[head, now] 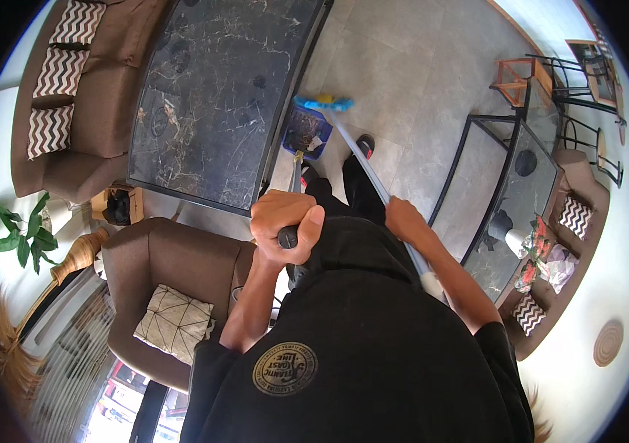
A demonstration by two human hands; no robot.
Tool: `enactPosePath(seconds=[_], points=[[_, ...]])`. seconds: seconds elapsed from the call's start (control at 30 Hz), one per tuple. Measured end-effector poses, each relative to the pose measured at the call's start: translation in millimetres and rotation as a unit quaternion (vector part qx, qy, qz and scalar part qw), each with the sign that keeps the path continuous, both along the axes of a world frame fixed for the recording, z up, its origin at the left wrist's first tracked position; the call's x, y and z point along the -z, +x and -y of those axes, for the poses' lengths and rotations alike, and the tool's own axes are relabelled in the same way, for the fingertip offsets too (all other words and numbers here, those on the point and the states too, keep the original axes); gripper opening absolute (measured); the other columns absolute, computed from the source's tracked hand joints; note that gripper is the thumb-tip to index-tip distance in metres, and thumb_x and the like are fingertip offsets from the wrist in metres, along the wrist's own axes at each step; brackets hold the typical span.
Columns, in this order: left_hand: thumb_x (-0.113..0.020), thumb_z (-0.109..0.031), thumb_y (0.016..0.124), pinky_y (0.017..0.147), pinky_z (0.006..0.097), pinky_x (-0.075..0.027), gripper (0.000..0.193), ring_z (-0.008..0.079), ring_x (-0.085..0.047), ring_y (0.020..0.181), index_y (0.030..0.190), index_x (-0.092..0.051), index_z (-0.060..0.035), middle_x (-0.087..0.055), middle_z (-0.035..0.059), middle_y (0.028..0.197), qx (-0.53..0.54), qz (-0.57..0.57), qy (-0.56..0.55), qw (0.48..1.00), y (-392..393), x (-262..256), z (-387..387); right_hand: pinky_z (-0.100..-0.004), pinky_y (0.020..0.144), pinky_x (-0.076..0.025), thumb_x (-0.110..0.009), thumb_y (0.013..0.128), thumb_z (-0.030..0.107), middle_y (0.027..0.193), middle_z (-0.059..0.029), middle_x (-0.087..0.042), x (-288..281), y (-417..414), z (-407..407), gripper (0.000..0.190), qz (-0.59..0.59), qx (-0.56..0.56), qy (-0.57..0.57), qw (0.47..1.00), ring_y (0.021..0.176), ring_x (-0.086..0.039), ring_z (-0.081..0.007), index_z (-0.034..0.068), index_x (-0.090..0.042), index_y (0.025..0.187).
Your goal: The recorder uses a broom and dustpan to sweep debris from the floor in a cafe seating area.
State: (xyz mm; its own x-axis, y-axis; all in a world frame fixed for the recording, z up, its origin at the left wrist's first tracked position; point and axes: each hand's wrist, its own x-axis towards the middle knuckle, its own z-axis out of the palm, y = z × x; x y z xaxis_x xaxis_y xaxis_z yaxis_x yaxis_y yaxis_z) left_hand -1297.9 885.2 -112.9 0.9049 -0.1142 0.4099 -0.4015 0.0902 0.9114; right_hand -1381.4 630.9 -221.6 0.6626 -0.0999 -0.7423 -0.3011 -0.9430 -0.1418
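My left hand [286, 227] is wrapped around the upright handle [295, 177] of a long-handled dustpan, its black end cap [288, 237] facing up at me. Down on the floor, the blue dustpan [322, 145] holds dark, fibrous debris and a crumpled white scrap [314, 143]. My right hand [405, 220] grips the light grey pole [367, 166] of a broom, which slants away from my right side. The blue broom head [342, 104], with a yellow part in its middle, is at the dustpan's far edge; whether they touch I cannot tell.
A black marble-patterned table [209, 111] stands close left of the dustpan. My shoes [366, 145] are just behind it on grey floor tiles [392, 61]. At right is another dark-framed table [505, 207] with a flower vase. A brown armchair [192, 255] is at my left.
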Motion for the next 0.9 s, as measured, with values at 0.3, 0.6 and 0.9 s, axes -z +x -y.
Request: enactPosePath(seconds=[0.3,0.6,0.9], points=[[-0.056,0.003,0.070,0.038,0.0272,-0.032,0.022,0.0189,-0.043,0.034,0.050,-0.047,0.0011,-0.044,0.0061,0.045,-0.010,-0.021,0.000,1.000,4.0,3.6,-20.4,-0.0302,0.040,-0.042,-0.050,0.092,0.025,0.052,-0.0096,-0.051,-126.2,-11.6,29.9,0.031,-0.059,0.281,0.157,0.945,0.037,-0.051,-0.0152,-0.006,-0.058,0.093],[-0.051,-0.002,0.078,0.034,0.0267,-0.022,0.037,0.0112,-0.031,0.033,0.046,-0.032,-0.0012,-0.033,0.0016,0.041,-0.043,0.015,-0.045,0.998,13.0,-20.7,-12.3,-0.0239,0.033,-0.033,-0.060,0.085,0.022,0.053,-0.0015,-0.048,-114.6,-2.8,30.1,0.022,0.008,0.416,0.211,0.884,0.037,-0.044,-0.0074,0.001,-0.056,0.082],[-0.051,-0.006,0.081,0.032,0.0260,-0.019,0.041,0.0102,-0.029,0.032,0.046,-0.030,-0.0018,-0.032,0.0016,0.040,-0.021,0.038,-0.091,0.995,28.1,-45.8,-10.6,-0.0258,0.030,-0.034,-0.059,0.085,0.016,0.056,-0.0026,-0.049,-85.1,14.3,41.2,0.017,0.080,0.521,0.315,0.789,0.037,-0.045,-0.0087,0.001,-0.052,0.081]])
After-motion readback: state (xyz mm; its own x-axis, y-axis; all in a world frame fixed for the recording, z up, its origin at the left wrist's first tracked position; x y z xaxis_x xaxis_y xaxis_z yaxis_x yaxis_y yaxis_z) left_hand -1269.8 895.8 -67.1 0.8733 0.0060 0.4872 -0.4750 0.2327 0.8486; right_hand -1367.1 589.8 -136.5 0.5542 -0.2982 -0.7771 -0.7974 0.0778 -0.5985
